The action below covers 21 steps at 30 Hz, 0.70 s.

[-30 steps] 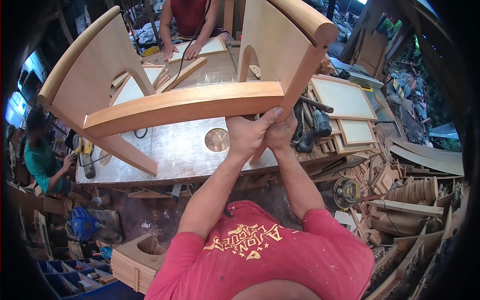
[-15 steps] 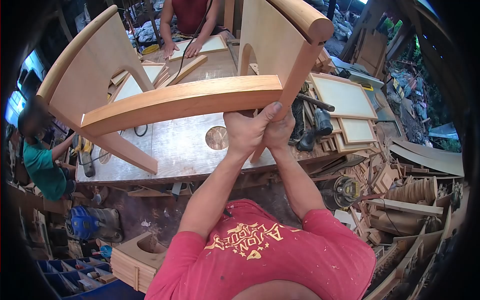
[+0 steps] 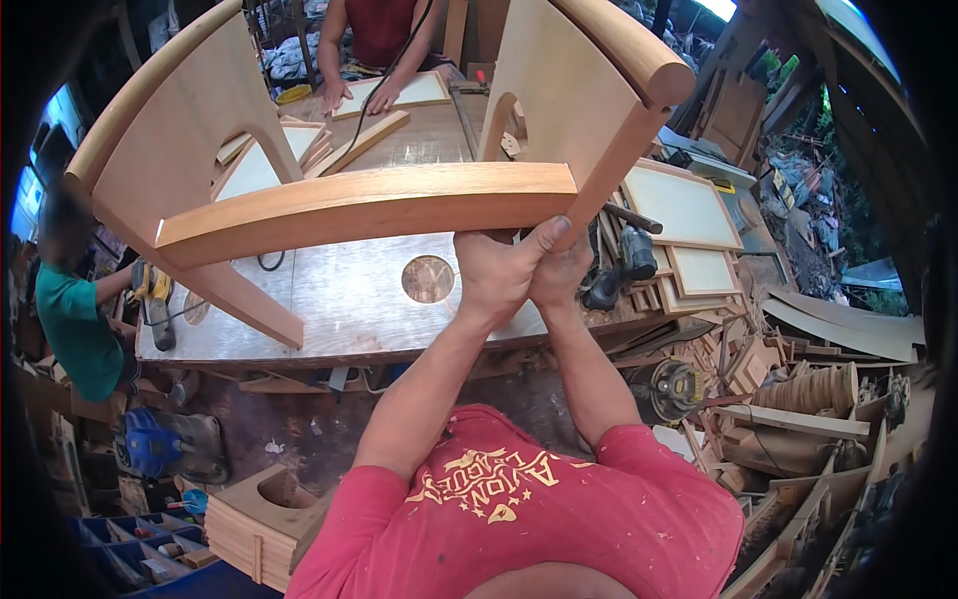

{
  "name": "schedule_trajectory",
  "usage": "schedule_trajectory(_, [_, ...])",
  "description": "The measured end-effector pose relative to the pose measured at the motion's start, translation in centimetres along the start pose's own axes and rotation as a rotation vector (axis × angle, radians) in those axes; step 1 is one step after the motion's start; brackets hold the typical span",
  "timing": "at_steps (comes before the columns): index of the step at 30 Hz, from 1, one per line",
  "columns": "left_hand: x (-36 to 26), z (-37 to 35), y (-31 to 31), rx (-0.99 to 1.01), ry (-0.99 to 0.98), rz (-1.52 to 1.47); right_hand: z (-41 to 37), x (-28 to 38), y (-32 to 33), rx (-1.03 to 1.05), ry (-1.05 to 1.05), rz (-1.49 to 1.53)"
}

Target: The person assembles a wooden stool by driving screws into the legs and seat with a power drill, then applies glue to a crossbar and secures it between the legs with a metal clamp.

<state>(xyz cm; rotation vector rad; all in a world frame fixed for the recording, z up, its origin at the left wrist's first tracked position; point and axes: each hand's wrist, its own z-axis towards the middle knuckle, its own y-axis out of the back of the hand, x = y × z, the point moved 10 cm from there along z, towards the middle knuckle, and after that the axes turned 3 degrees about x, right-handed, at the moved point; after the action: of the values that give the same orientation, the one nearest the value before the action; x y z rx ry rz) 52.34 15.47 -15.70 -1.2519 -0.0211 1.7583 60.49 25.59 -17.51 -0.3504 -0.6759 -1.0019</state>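
A wooden frame stands above the worktable, with a curved rail [image 3: 369,208] joining a left side panel [image 3: 190,130] and a right side panel [image 3: 559,90], both with rounded top edges. Close to the rail's right end, my left hand [image 3: 497,268] is wrapped round the frame, thumb pointing up at the joint. My right hand [image 3: 561,268] grips the right leg just beside it, the two hands touching. Parts of the fingers of both hands are hidden behind the wood and each other.
Beyond the frame, a person's hands [image 3: 384,97] rest near a pale panel on the worktable [image 3: 349,304]. Another person in a green shirt [image 3: 75,319] is at the left. Power tools [image 3: 637,255] and framed panels [image 3: 684,205] lie at the right; a blue vacuum [image 3: 150,441] is on the floor.
The frame's right side has shifted slightly right, and the rail's right end sits a little lower. Both hands moved with it, still gripping. The view has shifted a little.
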Motion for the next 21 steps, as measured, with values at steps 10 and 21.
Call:
schedule_trajectory(10, [0.2, 0.3, -0.2, 0.023, -0.035, 0.036, 0.5, 0.5, 0.4, 0.054, -0.007, 0.052])
schedule_trajectory(21, [0.1, 0.1, -0.2, 0.010, 0.008, -0.036, 0.3, -0.3, 0.2, 0.065, -0.054, 0.076])
